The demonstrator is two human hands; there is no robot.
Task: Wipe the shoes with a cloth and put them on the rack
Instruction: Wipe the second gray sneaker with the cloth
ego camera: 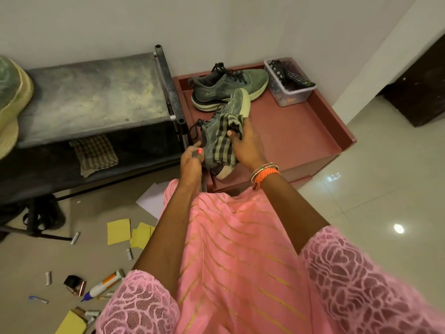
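Our left hand [191, 162] grips the heel end of one shoe [221, 131] to steady it, toe pointing away, while our right hand [245, 145] presses the striped cloth [222, 143] around its side to wipe it. The second shoe [228, 88] waits just beyond our hands; the rack [91, 97] stands left of them

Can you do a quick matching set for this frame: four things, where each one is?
Things:
1. striped cloth
2. second shoe
3. checked cloth
4. clear plastic box

Places:
A. dark rack's lower shelf
B. right hand, against the held shoe
C. red cabinet top, back right corner
D. red cabinet top, behind the held shoe

Pairs: 1-B, 2-D, 3-A, 4-C
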